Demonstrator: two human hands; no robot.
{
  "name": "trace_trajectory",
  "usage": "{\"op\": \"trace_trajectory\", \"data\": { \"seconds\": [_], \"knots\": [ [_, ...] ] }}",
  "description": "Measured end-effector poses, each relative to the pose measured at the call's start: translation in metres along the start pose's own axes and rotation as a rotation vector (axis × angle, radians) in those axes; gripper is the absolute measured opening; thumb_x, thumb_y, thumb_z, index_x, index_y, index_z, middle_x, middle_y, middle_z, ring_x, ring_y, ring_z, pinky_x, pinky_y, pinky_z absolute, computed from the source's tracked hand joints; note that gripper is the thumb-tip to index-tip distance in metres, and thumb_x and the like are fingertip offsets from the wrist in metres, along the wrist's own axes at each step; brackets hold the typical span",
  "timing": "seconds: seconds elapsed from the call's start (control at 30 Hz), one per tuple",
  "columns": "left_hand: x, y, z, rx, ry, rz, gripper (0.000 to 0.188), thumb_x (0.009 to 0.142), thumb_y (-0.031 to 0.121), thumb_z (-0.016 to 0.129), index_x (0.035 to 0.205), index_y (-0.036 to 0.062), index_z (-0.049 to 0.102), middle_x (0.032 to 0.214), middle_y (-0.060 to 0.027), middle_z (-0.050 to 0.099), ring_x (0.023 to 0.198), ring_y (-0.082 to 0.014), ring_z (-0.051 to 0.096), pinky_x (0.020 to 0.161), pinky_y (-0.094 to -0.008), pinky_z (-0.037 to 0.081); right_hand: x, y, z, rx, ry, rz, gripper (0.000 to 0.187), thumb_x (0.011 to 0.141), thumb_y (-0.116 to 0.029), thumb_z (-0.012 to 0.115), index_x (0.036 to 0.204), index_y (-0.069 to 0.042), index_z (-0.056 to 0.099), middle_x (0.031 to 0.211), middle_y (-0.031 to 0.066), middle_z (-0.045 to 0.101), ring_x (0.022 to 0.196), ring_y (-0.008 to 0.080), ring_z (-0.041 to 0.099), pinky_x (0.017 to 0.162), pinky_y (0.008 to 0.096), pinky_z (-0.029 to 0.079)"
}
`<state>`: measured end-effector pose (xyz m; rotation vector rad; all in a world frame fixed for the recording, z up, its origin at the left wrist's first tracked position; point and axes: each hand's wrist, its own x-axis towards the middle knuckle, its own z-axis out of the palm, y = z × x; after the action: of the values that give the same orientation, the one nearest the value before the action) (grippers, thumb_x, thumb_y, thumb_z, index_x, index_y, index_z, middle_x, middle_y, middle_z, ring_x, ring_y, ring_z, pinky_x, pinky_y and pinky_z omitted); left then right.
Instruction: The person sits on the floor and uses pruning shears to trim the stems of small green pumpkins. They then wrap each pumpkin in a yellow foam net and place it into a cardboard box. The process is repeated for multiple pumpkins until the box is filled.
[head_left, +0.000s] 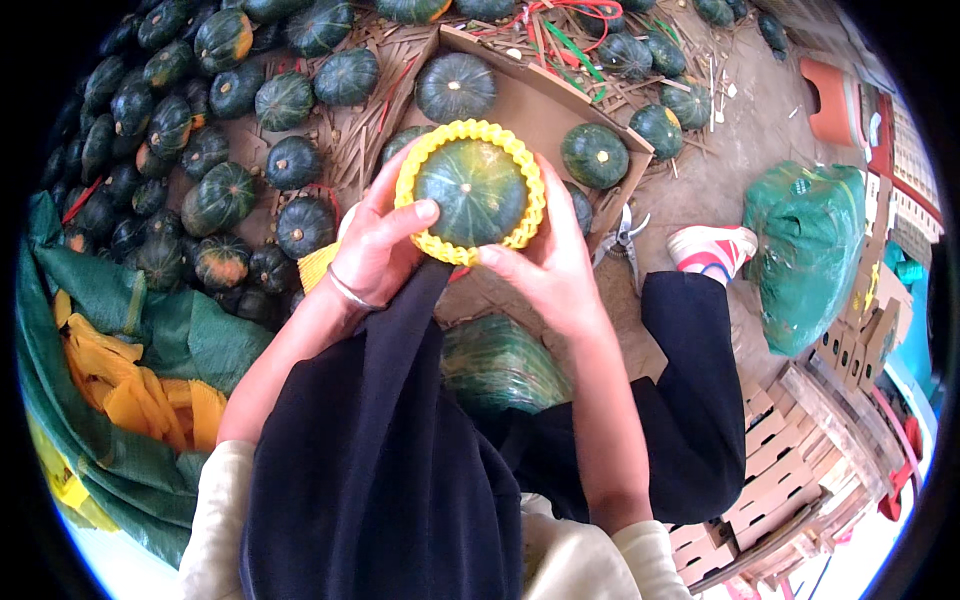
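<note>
As left hand (382, 247) and right hand (553, 275) clasp yellow netting (470, 131), the squash (470, 195) seemingly sits between their palms.

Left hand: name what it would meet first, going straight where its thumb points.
The left hand would likely first meet the kabocha squash ringed by yellow netting; actual contact is unclear.

Site: produce packing area; building type cannot be told. Evidence: pumpkins (222, 197) heaped on bare floor (775, 115), upper left; others in an open carton (535, 110). Cardboard strips (392, 42) scattered about. Shears (622, 241) on floor. Yellow netting (135, 388) by green sheeting (180, 325). Cartons (770, 470) stacked, lower right.
</note>
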<state>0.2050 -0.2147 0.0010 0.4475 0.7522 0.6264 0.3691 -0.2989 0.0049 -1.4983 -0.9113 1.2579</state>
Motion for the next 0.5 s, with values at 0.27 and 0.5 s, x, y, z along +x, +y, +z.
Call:
{"op": "trace_trajectory", "data": {
  "seconds": [0.27, 0.5],
  "knots": [
    [-0.005, 0.002, -0.005, 0.562, -0.044, 0.112, 0.103, 0.068, 0.002, 0.076, 0.146, 0.0096, 0.009, 0.120, -0.0138, 0.051, 0.110, -0.0212, 0.051, 0.095, -0.0338, 0.041, 0.008, -0.020, 0.050, -0.796, 0.049, -0.133, 0.095, 0.055, -0.022, 0.079, 0.138, -0.017, 0.033, 0.141, 0.0283, 0.013, 0.124, 0.0511, 0.023, 0.103, 0.0542, 0.028],
    [-0.033, 0.019, -0.101, 1.883, -0.024, 0.365, 0.053, 0.073, 0.011, 0.066, 0.123, 0.0040, 0.049, 0.116, -0.0131, 0.052, 0.108, -0.0295, 0.049, 0.094, -0.0383, 0.037, 0.069, 0.038, -0.002, -1.142, 0.188, -0.157, 0.071, 0.057, -0.021, 0.078, 0.121, -0.013, 0.047, 0.122, 0.0189, 0.035, 0.113, 0.0437, 0.034, 0.087, 0.0574, 0.043]
  ]
}}
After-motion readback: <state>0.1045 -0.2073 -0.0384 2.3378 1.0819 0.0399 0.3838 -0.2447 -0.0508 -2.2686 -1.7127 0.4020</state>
